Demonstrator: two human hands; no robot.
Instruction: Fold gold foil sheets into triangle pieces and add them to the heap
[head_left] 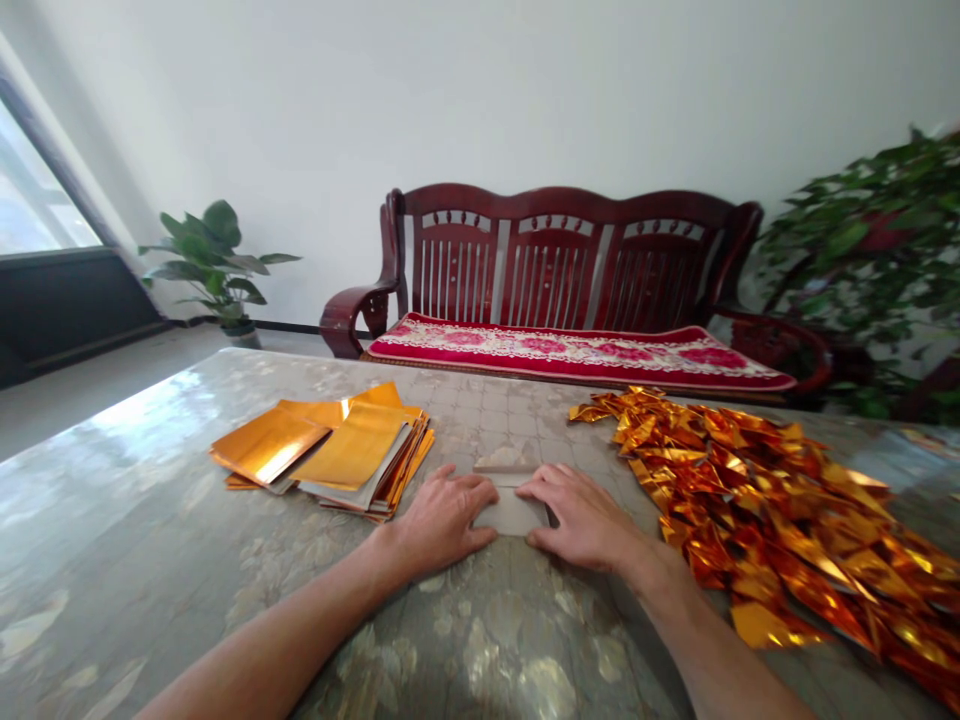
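Note:
Both my hands lie flat on a small whitish sheet of paper point(512, 512) in the middle of the marbled table point(150, 540). My left hand point(441, 521) presses the sheet's left side, and my right hand point(581, 518) presses its right side. The paper's far edge looks folded up a little. A stack of flat gold foil sheets point(330, 450) rests just left of my left hand. A large heap of folded, crumpled gold foil pieces point(780, 500) spreads to the right of my right hand.
Behind the table stands a dark red wooden bench point(555, 260) with a red flowered cushion point(577, 352). A potted plant point(214, 265) sits at the far left by a window point(37, 205). A leafy plant point(877, 260) fills the right.

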